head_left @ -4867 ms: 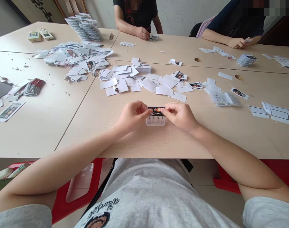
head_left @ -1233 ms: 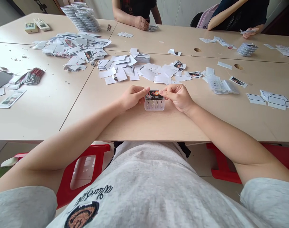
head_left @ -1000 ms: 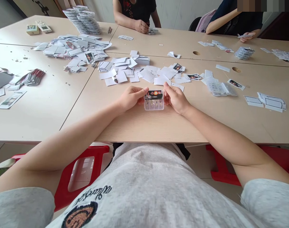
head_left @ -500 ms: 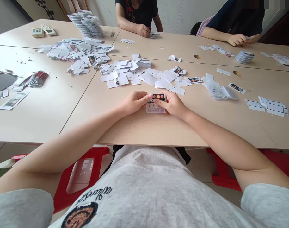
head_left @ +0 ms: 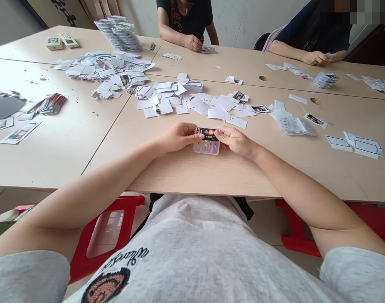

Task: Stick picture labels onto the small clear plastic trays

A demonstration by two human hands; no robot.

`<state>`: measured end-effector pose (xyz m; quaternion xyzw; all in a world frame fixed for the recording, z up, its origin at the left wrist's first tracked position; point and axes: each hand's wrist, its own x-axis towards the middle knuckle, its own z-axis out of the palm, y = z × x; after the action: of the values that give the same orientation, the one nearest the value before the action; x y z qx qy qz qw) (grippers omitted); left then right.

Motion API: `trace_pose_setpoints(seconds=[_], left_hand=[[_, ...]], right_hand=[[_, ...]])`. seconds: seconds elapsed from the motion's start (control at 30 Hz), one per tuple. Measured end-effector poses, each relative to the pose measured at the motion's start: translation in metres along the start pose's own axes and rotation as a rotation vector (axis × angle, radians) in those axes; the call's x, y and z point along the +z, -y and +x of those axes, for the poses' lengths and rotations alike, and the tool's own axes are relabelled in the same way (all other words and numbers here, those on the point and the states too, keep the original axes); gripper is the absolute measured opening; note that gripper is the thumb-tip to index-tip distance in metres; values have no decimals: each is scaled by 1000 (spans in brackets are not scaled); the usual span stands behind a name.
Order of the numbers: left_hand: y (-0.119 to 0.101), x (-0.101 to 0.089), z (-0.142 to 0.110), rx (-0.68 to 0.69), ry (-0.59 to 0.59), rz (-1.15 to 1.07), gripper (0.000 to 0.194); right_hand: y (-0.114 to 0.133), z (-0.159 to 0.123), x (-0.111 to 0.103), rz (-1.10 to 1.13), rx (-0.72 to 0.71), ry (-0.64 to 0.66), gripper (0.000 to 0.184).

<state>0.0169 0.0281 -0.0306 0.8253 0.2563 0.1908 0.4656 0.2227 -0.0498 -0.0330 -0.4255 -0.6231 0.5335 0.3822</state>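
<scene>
Near the table's front edge, a small clear plastic box (head_left: 207, 147) with small pieces in its compartments is held between both hands. A black printed label (head_left: 208, 133) with an orange burst covers its upper part. My left hand (head_left: 181, 136) is closed on the box's left side, thumb lying over the label. On the right side my right hand (head_left: 238, 141) grips the box, its thumb on the label's right end. The fingers beneath the box are hidden. Loose white paper cards (head_left: 219, 111) lie just beyond my hands.
Another clear box (head_left: 295, 125) lies to the right, near bordered cards (head_left: 363, 145). A big heap of cards (head_left: 113, 69) and stacked packed boxes (head_left: 119, 33) occupy the back left. Across the table, two people handle small items. Red stools (head_left: 107, 231) stand below the table edge.
My right thumb has shifted right along the label, uncovering more of its print. The box sits slightly lower in view. Both hands keep their hold.
</scene>
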Motion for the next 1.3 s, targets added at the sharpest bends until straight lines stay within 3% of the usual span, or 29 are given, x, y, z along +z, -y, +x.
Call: trace_pose_setpoints(seconds=[0.27,0.57,0.77,0.93,1.07,1.17,1.3], left_hand=[[-1,-2,-4,-32,40,-30,51],[-7,-5,-7,-128,17,-103,54],[-6,-6,-8,-132,-46,-192,56],[-6,-7,-11,-155,-85,-254,52],[-5,-6,-12,-165,-58,-259,49],[-5,-6,-12,-152,-29,-249,44],[-6,-5,-12,-135,2,-215,35]], right_hand=[[-2,-2,-2,-8,68,-21,47],[5,-2,2,9,45,7,26],[2,7,-4,163,79,-169,21],[11,50,-47,292,31,-502,25],[11,80,-70,311,36,-682,26],[2,78,-70,231,78,-717,25],[-3,48,-73,22,88,-737,30]])
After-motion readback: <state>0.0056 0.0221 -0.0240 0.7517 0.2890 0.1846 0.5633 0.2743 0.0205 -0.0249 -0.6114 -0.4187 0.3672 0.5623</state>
